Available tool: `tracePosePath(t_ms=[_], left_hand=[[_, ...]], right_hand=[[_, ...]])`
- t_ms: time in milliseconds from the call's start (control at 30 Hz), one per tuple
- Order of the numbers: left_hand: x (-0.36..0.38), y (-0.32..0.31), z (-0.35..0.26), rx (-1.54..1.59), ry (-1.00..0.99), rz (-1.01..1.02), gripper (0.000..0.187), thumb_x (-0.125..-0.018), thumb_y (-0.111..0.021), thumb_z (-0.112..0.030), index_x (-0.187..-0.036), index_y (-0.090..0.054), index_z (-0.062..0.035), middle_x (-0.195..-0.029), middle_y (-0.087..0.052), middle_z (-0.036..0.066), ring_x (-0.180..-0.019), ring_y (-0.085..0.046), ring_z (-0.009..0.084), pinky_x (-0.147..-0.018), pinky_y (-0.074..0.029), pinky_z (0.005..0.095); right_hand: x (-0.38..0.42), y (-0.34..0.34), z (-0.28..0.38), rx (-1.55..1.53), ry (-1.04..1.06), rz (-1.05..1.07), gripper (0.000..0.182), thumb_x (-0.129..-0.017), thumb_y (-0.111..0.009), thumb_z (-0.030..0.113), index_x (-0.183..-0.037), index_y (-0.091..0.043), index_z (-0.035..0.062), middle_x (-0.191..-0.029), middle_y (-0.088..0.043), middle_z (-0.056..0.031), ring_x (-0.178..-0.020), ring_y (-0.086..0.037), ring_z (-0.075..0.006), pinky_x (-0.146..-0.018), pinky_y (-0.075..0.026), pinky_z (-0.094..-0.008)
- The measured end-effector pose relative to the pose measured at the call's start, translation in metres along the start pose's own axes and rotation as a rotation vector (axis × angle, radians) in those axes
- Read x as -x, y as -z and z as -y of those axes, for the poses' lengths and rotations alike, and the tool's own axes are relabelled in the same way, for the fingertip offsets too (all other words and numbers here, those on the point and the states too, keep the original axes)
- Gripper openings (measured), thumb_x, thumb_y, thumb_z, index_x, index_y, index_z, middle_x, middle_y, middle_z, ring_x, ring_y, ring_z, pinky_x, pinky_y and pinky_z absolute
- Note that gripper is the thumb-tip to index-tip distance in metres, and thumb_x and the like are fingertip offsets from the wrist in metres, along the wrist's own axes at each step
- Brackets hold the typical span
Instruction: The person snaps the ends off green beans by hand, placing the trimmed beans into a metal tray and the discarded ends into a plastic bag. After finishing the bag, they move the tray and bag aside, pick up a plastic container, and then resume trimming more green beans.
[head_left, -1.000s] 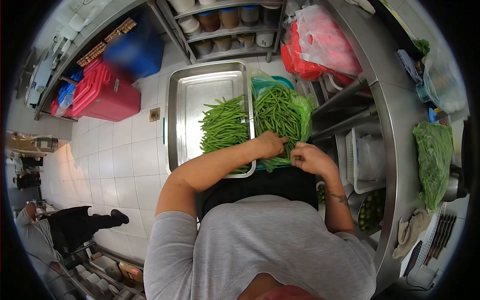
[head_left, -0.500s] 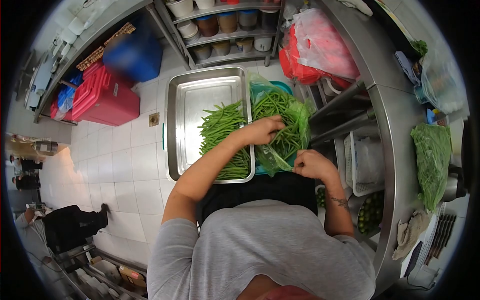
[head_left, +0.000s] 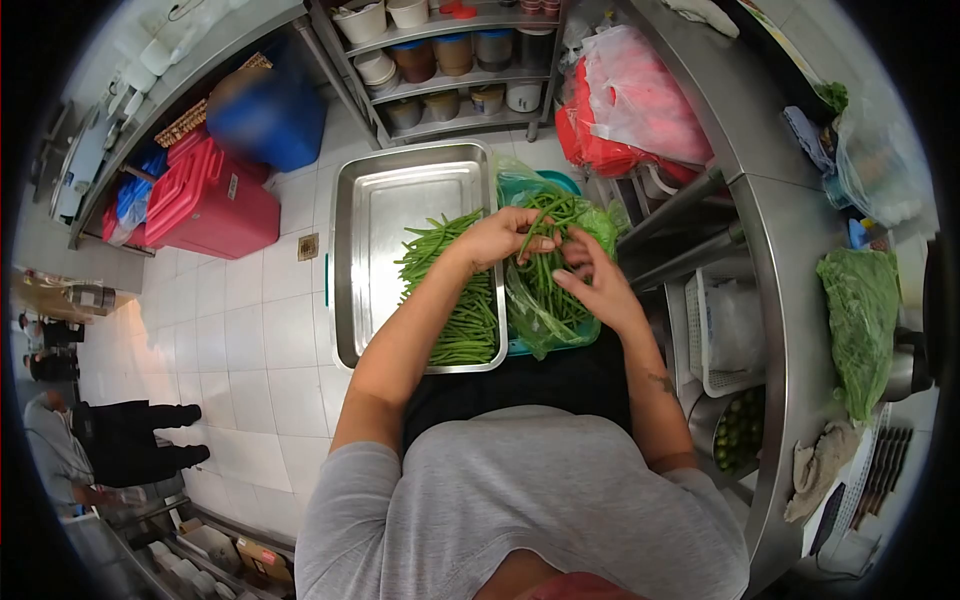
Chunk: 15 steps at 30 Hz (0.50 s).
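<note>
My left hand (head_left: 508,240) is closed on some green beans above the left part of a clear green plastic bag (head_left: 525,310). Close by on the right, my right hand (head_left: 597,280) has its fingers spread at the edge of the beans and holds nothing that I can see. More green beans (head_left: 553,295) lie loose inside the bag, which sits in a teal container (head_left: 560,180). Left of the bag is a large metal tray (head_left: 343,250), with a pile of green beans (head_left: 465,325) along its right side.
A metal shelf (head_left: 470,27) with tubs stands ahead. Red bags (head_left: 600,140) and a steel counter (head_left: 790,300) are on the right. On the left are a red cooler (head_left: 215,205) and a blue bin (head_left: 290,125). A person in black (head_left: 125,440) stands at the lower left.
My right hand has let go of the bag's edge, moved up and opened beside the left hand. My left hand has risen slightly with beans in it. The person at the lower left has shifted.
</note>
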<state>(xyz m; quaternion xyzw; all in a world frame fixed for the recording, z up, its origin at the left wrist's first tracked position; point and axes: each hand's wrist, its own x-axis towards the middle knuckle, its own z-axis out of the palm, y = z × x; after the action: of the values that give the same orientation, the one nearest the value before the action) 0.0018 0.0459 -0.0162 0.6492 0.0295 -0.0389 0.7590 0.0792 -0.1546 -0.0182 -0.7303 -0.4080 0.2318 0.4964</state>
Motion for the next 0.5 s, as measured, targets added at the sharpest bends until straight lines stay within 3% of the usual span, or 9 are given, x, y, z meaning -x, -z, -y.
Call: tracePosePath(t_ms=[33,100,167,233,300,433,500], left_hand=[[0.001,-0.005,-0.003,0.072,-0.024,-0.011,0.027,-0.084,-0.069,-0.021,-0.104,-0.061,-0.0038,-0.084,-0.062,0.001,-0.065,-0.053,0.0069,-0.053,-0.041,0.0216],[0.003,-0.012,-0.013,0.071,0.056,0.019,0.026,-0.085,-0.066,-0.017,-0.107,-0.059,-0.0042,-0.085,-0.062,0.001,-0.067,-0.052,0.0066,-0.054,-0.040,0.0213],[0.003,-0.007,-0.012,-0.012,0.069,0.015,0.029,-0.085,-0.064,-0.012,-0.112,-0.057,-0.0042,-0.091,-0.061,0.001,-0.072,-0.053,0.0072,-0.057,-0.041,0.0215],[-0.001,0.006,0.002,-0.173,0.017,-0.014,0.036,-0.083,-0.060,-0.004,-0.118,-0.054,-0.0038,-0.100,-0.059,0.002,-0.080,-0.055,0.0089,-0.063,-0.043,0.0222],[0.001,0.016,0.009,-0.066,0.029,0.052,0.042,-0.079,-0.056,-0.001,-0.120,-0.052,-0.0039,-0.106,-0.057,0.003,-0.082,-0.054,0.0094,-0.065,-0.043,0.0226],[0.000,0.022,0.024,-0.019,0.139,0.121,0.048,-0.071,-0.051,0.002,-0.119,-0.051,-0.0043,-0.114,-0.052,0.005,-0.086,-0.054,0.0102,-0.067,-0.043,0.0229],[0.000,0.019,0.024,0.065,0.218,0.064,0.045,-0.074,-0.054,-0.001,-0.119,-0.051,-0.0045,-0.109,-0.055,0.004,-0.085,-0.054,0.0099,-0.067,-0.043,0.0225]], right_hand=[[-0.011,-0.017,-0.017,-0.063,0.114,-0.052,0.045,-0.085,-0.064,0.022,-0.121,-0.047,0.0004,-0.093,-0.056,-0.0075,-0.081,-0.057,-0.0162,-0.073,-0.047,-0.0297],[-0.021,-0.028,-0.012,-0.316,0.118,-0.014,0.041,-0.088,-0.061,0.017,-0.121,-0.044,-0.0004,-0.090,-0.054,-0.0050,-0.078,-0.055,-0.0133,-0.071,-0.046,-0.0276],[-0.026,-0.028,0.000,-0.690,-0.103,0.175,0.036,-0.090,-0.057,0.014,-0.119,-0.044,-0.0014,-0.088,-0.053,-0.0045,-0.077,-0.054,-0.0124,-0.069,-0.046,-0.0279],[-0.025,-0.025,-0.006,-0.607,-0.232,0.246,0.028,-0.091,-0.054,0.012,-0.115,-0.047,0.0006,-0.079,-0.051,-0.0020,-0.068,-0.052,-0.0111,-0.063,-0.045,-0.0265],[-0.019,-0.017,-0.005,-0.462,-0.366,0.344,0.027,-0.090,-0.056,0.011,-0.113,-0.048,0.0011,-0.076,-0.051,-0.0015,-0.064,-0.052,-0.0106,-0.060,-0.044,-0.0251],[-0.009,-0.015,-0.007,-0.500,-0.408,0.292,0.033,-0.087,-0.060,0.008,-0.116,-0.047,0.0004,-0.073,-0.051,-0.0011,-0.061,-0.051,-0.0091,-0.056,-0.043,-0.0225],[-0.009,-0.014,-0.015,-0.520,-0.394,0.272,0.038,-0.085,-0.062,0.006,-0.119,-0.046,-0.0002,-0.075,-0.054,-0.0025,-0.062,-0.051,-0.0084,-0.056,-0.043,-0.0218]])
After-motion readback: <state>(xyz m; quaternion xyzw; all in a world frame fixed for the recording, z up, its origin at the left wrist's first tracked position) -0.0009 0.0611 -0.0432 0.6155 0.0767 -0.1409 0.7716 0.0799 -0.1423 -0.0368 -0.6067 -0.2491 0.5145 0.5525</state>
